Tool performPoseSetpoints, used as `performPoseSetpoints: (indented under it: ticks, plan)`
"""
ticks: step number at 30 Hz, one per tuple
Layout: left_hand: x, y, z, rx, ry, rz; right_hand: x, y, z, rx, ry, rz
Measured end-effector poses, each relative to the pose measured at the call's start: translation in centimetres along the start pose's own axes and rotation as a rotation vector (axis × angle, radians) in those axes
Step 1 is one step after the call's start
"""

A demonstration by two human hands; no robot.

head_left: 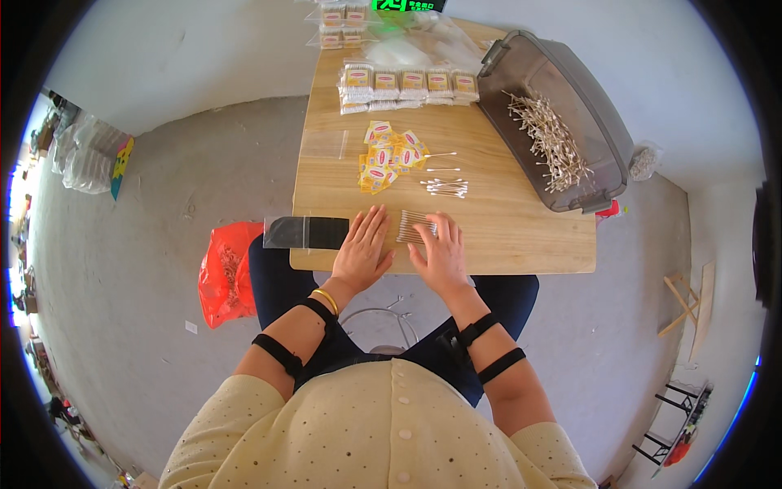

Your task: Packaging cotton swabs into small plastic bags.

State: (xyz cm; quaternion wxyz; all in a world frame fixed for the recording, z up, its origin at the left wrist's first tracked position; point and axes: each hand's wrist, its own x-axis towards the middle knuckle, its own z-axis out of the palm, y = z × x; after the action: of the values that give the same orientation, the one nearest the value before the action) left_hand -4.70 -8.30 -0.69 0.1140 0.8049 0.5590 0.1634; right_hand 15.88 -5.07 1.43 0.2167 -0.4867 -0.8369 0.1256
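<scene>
A neat row of cotton swabs (414,227) lies flat on the table near its front edge. My right hand (444,257) curls its thumb and fingers around the row's right end, covering part of it. Palm down and fingers stretched, my left hand (361,251) rests left of the row, touching nothing but the table and the edge of a black sheet. This black sheet (327,233) sits partly in a clear plastic bag (285,232) that overhangs the table's left edge. Beyond the hands are a small pile of loose swabs (445,188) and a heap of yellow-and-white printed cards (379,158).
A grey plastic bin (509,134) with many swabs stands at the right. Packed swab bags (407,84) are stacked at the back, near clear plastic bags (423,45). The wooden table (513,236) has rounded corners. A red bag (224,277) sits on the floor left.
</scene>
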Motion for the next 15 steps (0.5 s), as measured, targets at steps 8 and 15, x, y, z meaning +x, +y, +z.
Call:
performPoseSetpoints:
  ticks: [8, 15]
  plan:
    - [0.0, -0.1, 0.1, -0.013, 0.020, 0.005, 0.2, 0.1, 0.3, -0.023, -0.004, 0.000]
    - [0.0, -0.1, 0.0, -0.018, 0.021, 0.007, 1.2, 0.3, 0.4, 0.014, 0.039, 0.033]
